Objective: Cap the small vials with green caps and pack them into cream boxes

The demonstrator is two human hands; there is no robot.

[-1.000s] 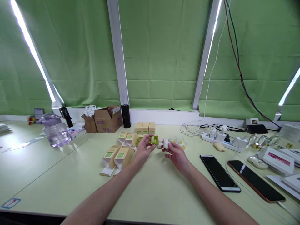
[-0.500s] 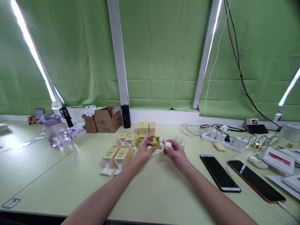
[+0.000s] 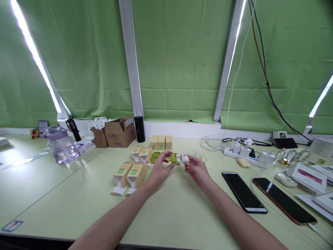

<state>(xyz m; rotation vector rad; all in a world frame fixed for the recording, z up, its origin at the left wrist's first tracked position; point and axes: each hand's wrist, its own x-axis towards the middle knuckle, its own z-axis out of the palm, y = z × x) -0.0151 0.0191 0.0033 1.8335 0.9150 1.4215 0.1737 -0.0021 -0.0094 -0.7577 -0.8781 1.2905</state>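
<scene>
My left hand point(image 3: 160, 171) pinches a small olive-green plastic piece point(image 3: 173, 158) between thumb and fingers. Facing it, my right hand point(image 3: 198, 171) grips a small rounded white piece point(image 3: 184, 159), its exact kind too small to make out. The two pieces are close together above the table, with a pale part point(image 3: 178, 159) between them; whether they touch I cannot tell. Behind my left hand lies another green plastic piece point(image 3: 155, 157). Past my right fingers sit clear round plastic items point(image 3: 199, 156), partly hidden.
Several small tan cartons point(image 3: 137, 174) stand left of my hands, the nearest with flaps open. A black cylinder point(image 3: 139, 129), a brown cardboard box point(image 3: 120, 133) and a purple jug point(image 3: 62, 146) are farther back. On the right lie a phone point(image 3: 244, 191), another phone point(image 3: 284, 200) and a power strip point(image 3: 246, 156).
My right hand has turned the white piece, which now shows a rounder side. The green piece in my left hand has tilted slightly and shifted a little to the right.
</scene>
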